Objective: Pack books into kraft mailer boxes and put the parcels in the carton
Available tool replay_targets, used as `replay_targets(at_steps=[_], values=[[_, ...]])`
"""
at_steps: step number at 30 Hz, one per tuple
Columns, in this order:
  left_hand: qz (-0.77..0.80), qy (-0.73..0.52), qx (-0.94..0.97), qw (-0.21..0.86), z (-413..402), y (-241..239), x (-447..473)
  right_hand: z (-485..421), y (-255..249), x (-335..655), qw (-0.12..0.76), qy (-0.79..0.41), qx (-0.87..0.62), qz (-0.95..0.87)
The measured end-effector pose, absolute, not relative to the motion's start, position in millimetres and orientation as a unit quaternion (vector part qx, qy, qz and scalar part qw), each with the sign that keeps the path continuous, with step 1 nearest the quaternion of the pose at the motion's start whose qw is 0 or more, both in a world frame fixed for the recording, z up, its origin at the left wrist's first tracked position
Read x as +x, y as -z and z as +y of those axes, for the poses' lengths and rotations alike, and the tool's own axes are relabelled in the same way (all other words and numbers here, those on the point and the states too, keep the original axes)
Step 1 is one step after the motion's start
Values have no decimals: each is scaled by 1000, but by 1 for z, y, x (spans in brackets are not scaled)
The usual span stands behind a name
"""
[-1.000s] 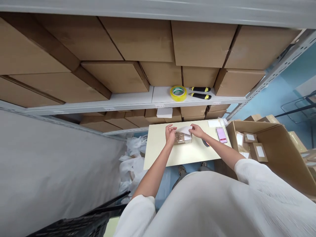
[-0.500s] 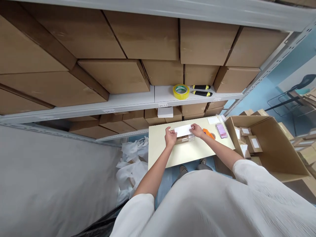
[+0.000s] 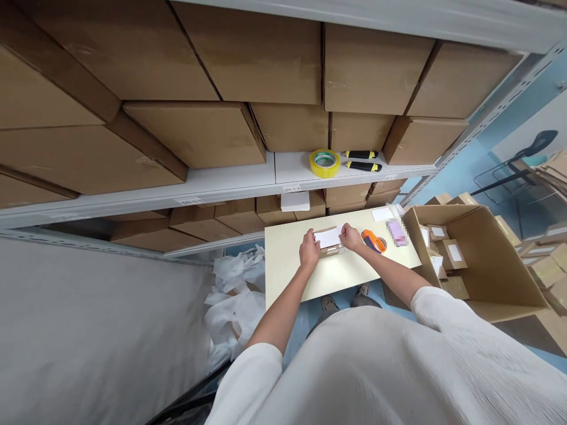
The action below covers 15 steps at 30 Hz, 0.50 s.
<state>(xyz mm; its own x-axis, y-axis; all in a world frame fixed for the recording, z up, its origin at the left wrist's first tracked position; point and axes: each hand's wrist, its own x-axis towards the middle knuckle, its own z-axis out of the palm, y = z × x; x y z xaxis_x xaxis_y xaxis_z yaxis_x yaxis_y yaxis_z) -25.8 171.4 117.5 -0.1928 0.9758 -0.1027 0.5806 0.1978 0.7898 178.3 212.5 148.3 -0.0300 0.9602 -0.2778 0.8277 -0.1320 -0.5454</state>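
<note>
A white label (image 3: 328,237) lies over the top of a small cardboard box (image 3: 333,251) on the cream table (image 3: 283,260). At the label's left end is my left hand (image 3: 309,250), its fingers closed with the thumb on the label's edge and the box's end beside it. My right hand (image 3: 350,237) pinches the label's right end. How firmly the label lies against the box cannot be made out. Just right of my right hand rests an orange tape dispenser (image 3: 374,241).
Right of the table stands a large open carton (image 3: 500,265) holding several small labelled boxes. A shelf (image 3: 292,168) behind carries cartons, a yellow tape roll (image 3: 325,163) and two utility knives (image 3: 362,161). White crumpled sheeting (image 3: 237,307) lies at the left. A blurred pink item (image 3: 397,232) sits on the table.
The label has come down onto the box top, held at both ends. My left hand has moved slightly right and its raised fingers have closed in.
</note>
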Motion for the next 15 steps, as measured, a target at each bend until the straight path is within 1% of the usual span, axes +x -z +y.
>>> replay_targets(at_steps=[7, 11, 13, 15], values=[[689, -256, 622, 271, 169, -116, -26, 210, -135, 177, 59, -268, -677, -682], [677, -225, 655, 250, 170, -119, -27, 205, -135, 176, 45, -197, -658, -726], [647, -222, 687, 244, 169, -118, -29, 200, -135, 175, 46, -168, -625, -761], [597, -234, 726, 250, 167, -113, -31, 194, -131, 173, 54, -164, -569, -804]])
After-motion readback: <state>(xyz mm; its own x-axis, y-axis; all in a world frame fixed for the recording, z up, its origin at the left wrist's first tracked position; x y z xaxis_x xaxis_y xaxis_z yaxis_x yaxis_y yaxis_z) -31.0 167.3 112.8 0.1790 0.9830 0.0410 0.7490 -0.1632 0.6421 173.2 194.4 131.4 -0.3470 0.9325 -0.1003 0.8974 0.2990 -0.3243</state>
